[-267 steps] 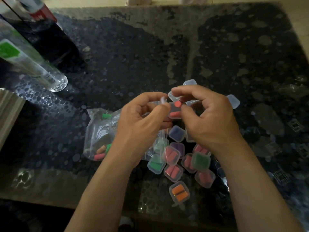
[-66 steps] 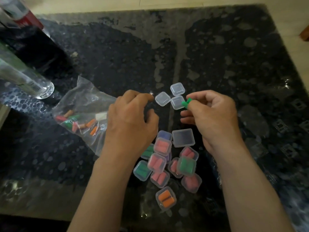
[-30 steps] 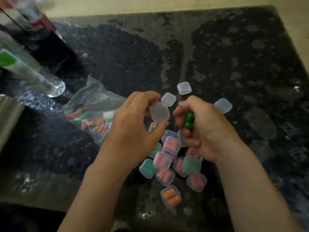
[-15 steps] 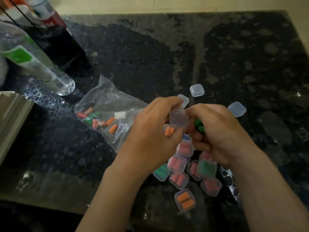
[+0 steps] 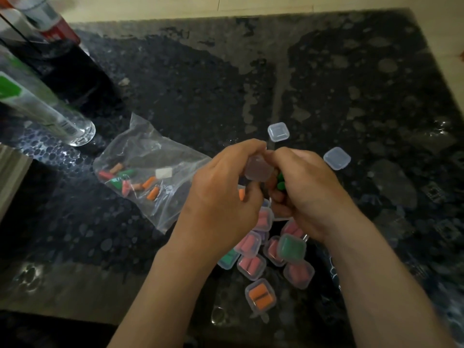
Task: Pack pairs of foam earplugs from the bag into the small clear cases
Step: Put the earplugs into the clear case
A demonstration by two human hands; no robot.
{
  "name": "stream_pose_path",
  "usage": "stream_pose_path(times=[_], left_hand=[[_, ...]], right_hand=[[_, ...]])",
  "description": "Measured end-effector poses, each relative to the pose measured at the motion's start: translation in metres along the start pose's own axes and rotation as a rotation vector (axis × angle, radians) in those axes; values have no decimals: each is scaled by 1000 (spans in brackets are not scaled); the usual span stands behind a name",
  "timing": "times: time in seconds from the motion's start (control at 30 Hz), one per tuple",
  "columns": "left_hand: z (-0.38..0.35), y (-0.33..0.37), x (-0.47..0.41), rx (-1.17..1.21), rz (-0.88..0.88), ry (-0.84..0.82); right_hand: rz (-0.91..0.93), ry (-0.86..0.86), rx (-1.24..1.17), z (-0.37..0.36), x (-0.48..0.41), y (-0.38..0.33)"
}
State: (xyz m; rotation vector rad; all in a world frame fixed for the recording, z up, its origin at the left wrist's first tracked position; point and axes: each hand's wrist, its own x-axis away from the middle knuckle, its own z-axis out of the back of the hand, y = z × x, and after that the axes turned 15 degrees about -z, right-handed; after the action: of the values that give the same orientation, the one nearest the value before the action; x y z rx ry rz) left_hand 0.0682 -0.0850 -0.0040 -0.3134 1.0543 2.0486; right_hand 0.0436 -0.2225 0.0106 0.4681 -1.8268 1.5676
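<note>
Only one view on my end, the head cam, worn up top and looking forward and steeply down onto the dark table [image 5: 326, 79]. It's wide-angle and sits close: both forearms run in from the bottom edge, and the table fills nearly everything.

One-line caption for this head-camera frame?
Left hand holds a small clear plastic case while the right hand brings two green foam earplugs to it, above filled cases.
</note>
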Motion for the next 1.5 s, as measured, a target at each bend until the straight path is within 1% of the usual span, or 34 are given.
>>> stream_pose_path(times=[0.07,0.2,0.27,0.33,0.4,0.53,0.6,0.67,0.8,0.93,1.03,1.17,1.27,1.37,1.43,1.5], left_hand=[[1,1,0,-2,23,31],[4,5,0,32,125,43],[5,5,0,97,196,57],[6,6,-1,142,234,83],[6,6,-1,151,230,114],[3,5,0,82,150,146],[2,4,0,54,114,153],[2,3,-1,77,115,144],[4,0,-1,178,166,134],[6,0,0,243,241,158],[7,0,0,250,270,158],[8,1,-2,265,308,170],[15,-2,-5,375,403,252],[22,-1,-9,560,567,357],[24,0,-11,686,688,383],[23,-1,-12,742,768,375]], right_hand=[[20,21,33,0,-2,2],[166,92,147,1,-7,6],[188,104,117,0,-9,7],[170,74,50,-1,-9,6],[149,53,43,-2,-8,5],[101,-18,94,0,-7,6],[114,-58,101,2,-7,6],[137,-82,67,3,-7,6],[196,-36,77,5,-11,8],[213,-82,70,6,-12,10],[261,-63,132,5,-14,12],[316,-49,134,5,-16,14],[347,-59,149,5,-12,14],[371,-89,155,3,-10,14],[359,-74,176,2,-12,14],[326,-40,203,2,-15,15]])
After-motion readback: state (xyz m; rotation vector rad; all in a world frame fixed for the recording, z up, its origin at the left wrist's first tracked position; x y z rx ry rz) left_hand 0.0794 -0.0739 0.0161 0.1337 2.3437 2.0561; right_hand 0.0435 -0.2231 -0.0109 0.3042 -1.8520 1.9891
